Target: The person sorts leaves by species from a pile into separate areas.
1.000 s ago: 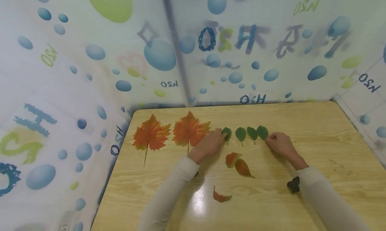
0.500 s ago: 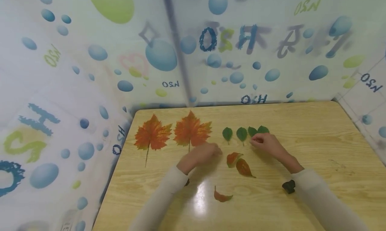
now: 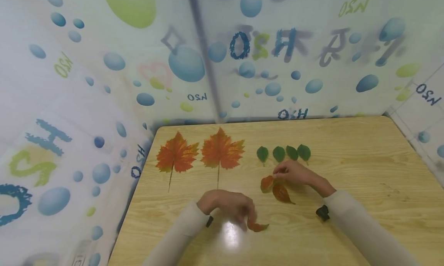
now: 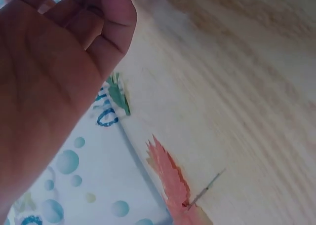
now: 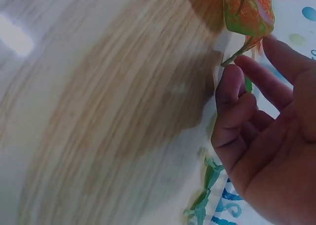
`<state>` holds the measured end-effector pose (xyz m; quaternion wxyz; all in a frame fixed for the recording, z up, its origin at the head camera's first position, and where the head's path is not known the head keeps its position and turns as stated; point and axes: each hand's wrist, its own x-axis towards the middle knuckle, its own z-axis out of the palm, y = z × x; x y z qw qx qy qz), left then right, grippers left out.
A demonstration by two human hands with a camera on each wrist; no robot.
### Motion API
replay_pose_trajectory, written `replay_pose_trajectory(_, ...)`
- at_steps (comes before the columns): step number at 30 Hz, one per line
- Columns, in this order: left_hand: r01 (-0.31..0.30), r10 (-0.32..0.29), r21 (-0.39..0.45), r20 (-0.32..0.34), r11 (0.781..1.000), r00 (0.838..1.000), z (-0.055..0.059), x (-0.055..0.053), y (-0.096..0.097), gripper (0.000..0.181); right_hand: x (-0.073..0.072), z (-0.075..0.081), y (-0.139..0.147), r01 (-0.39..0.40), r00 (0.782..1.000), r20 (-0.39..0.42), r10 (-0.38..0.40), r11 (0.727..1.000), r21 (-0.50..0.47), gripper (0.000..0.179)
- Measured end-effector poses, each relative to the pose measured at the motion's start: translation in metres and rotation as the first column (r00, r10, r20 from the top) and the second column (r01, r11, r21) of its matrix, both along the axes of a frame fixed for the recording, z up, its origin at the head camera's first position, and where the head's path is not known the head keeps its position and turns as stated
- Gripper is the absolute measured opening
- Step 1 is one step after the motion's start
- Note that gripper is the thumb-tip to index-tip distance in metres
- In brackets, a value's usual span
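Observation:
In the head view my left hand (image 3: 230, 206) reaches down over the table, blurred, its fingertips at a curled red leaf (image 3: 257, 226). In the left wrist view its fingertips run out of frame. My right hand (image 3: 295, 172) has its fingertips at the edge of a red-green leaf (image 3: 266, 184). In the right wrist view that hand's fingertips lie beside the leaf's stem (image 5: 237, 56), with a gap between them. Another red leaf (image 3: 281, 192) lies just below. Four-pointed counting aside, several green leaves (image 3: 278, 154) form a row behind the right hand.
Two large orange maple leaves (image 3: 177, 152) with long stems lie side by side at the table's back left. The wood-grain table (image 3: 364, 162) meets a patterned wall (image 3: 305, 58) at its far edge. Another wall (image 3: 79, 123) rises on the left.
My left hand has come down and toward me, from the green leaves to the curled red leaf. My right hand has moved left and nearer, from the green row to the red-green leaf.

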<state>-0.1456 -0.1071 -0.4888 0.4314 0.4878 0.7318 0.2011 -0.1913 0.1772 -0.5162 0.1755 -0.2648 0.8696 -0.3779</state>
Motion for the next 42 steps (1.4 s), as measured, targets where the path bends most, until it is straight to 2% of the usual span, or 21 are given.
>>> replay_pose_trajectory(5,0.052,-0.052,0.008,-0.051,0.999,0.997,-0.004,0.004,0.004,0.018,0.001,-0.002,-0.002,-0.045,0.999,0.014,0.045,0.999,-0.003,0.015)
replay_pose_trajectory(9,0.109,-0.105,0.039,-0.097,0.993,0.990,-0.006,0.003,0.006,0.003,0.002,-0.002,-0.002,-0.072,0.997,0.024,0.071,0.997,0.018,0.014)
replay_pose_trajectory(11,0.108,-0.103,0.041,-0.111,0.993,0.988,-0.007,0.003,0.006,0.003,0.002,-0.003,-0.002,-0.074,0.997,0.027,0.073,0.997,0.023,0.013)
replay_pose_trajectory(15,0.051,-0.045,0.050,-0.112,0.997,0.993,-0.008,0.000,0.005,0.002,0.001,-0.004,0.001,-0.065,0.998,0.021,0.064,0.998,0.016,0.011)
replay_pose_trajectory(19,-0.001,0.012,0.108,-0.101,0.994,0.995,-0.009,-0.003,0.004,0.003,0.000,-0.006,0.005,-0.026,1.000,0.009,0.027,1.000,-0.010,0.009)
replay_pose_trajectory(22,-0.063,0.077,0.167,-0.082,0.984,0.994,-0.009,-0.005,0.005,0.005,0.001,-0.005,0.009,0.028,1.000,-0.003,-0.028,0.999,-0.024,0.009)
replay_pose_trajectory(25,-0.159,0.178,0.228,-0.064,0.961,0.982,-0.012,-0.007,0.005,0.005,0.004,-0.003,0.013,0.087,0.996,-0.028,-0.088,0.996,-0.029,0.010)
replay_pose_trajectory(28,-0.269,0.298,0.283,-0.065,0.921,0.952,-0.016,-0.010,0.005,0.006,0.007,0.000,0.017,0.135,0.989,-0.062,-0.137,0.990,-0.030,0.010)
replay_pose_trajectory(34,-0.470,0.507,0.363,-0.006,0.804,0.862,-0.020,-0.011,0.011,0.005,0.014,0.003,0.025,0.225,0.969,-0.097,-0.228,0.974,-0.033,0.010)
replay_pose_trajectory(38,-0.574,0.616,0.372,0.007,0.730,0.788,-0.023,-0.010,0.019,0.006,0.018,0.002,0.030,0.268,0.959,-0.080,-0.271,0.962,-0.049,0.009)
replay_pose_trajectory(42,-0.665,0.714,0.375,0.012,0.645,0.700,-0.026,-0.008,0.028,0.007,0.021,-0.001,0.035,0.299,0.951,-0.067,-0.303,0.952,-0.061,0.007)
